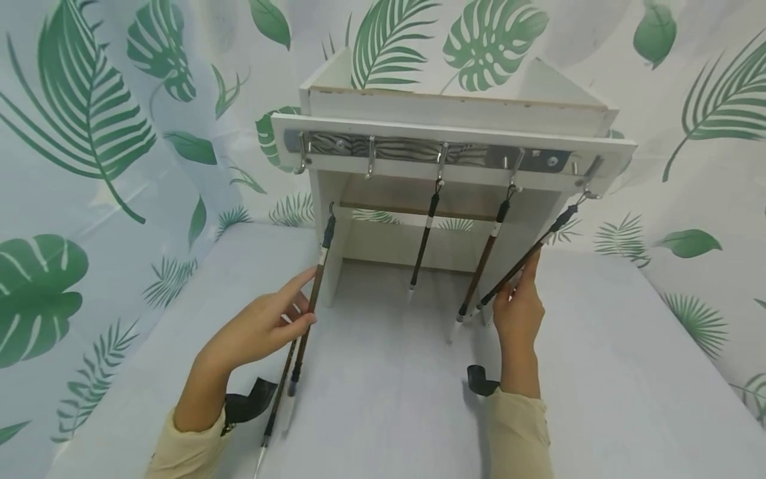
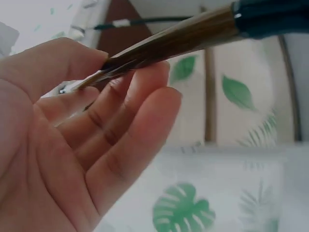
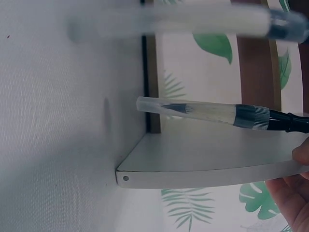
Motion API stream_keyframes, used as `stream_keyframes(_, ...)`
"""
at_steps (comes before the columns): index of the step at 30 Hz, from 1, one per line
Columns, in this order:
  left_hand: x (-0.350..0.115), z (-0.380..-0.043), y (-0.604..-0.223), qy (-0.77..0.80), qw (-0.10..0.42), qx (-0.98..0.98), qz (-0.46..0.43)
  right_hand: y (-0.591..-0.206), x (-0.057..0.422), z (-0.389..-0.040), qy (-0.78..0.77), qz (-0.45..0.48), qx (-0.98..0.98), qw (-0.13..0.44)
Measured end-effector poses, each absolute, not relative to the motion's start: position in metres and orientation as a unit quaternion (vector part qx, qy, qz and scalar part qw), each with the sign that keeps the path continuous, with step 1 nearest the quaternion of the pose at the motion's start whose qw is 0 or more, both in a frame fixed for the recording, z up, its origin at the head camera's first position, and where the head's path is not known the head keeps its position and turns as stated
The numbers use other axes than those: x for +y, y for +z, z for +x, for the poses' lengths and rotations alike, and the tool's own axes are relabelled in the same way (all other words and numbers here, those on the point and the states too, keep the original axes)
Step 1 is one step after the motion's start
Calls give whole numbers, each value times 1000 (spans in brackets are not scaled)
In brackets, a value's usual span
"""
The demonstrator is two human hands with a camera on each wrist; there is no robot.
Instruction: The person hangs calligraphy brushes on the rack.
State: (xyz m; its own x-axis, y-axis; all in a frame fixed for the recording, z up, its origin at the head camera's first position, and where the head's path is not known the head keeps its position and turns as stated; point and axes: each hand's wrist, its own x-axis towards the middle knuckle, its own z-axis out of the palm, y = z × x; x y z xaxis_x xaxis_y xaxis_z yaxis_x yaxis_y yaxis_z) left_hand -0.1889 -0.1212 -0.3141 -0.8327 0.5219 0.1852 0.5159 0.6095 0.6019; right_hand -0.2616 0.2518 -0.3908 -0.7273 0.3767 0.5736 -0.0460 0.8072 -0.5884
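Note:
In the head view my left hand pinches the dark shaft of a calligraphy brush between thumb and fingertips. Its loop is free of the hooks, and its capped tip points down. A second brush slants below that hand; whether the hand holds it I cannot tell. My right hand is against a brush hanging from the rightmost hook. The right wrist view shows its clear-capped tip near the thumb. The right hand's grip is mostly hidden.
A white shelf unit stands ahead, with a hook rail across its front. Two more brushes hang there, a short one and a longer one. The white tabletop lies below, and leaf-patterned sheeting surrounds it.

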Motion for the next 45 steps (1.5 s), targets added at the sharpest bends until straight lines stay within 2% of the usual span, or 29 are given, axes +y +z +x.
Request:
stream_keyframes(6,-97,-196,-307,371,-23,872,318,-393,250,-261,299,-102,-884,346)
stream_keyframes(12,-83,-201,-306,402,-20,856,324,-396,246,-260,301,-111,-887,332)
stream_keyframes(15,-78,-202,-307,420,-14,848,323,-396,244,-258,300,-111,-887,332)
stream_keyframes(26,-67,-205,-306,420,-41,845,329,-396,243,-254,304,-109,-882,343)
stream_keyframes(35,-61,-211,-310,434,-82,835,328,-394,246,-256,293,-108,-883,349)
stream_keyframes(45,-58,-211,-308,444,-68,832,325,-392,249,-261,288,-115,-888,340)
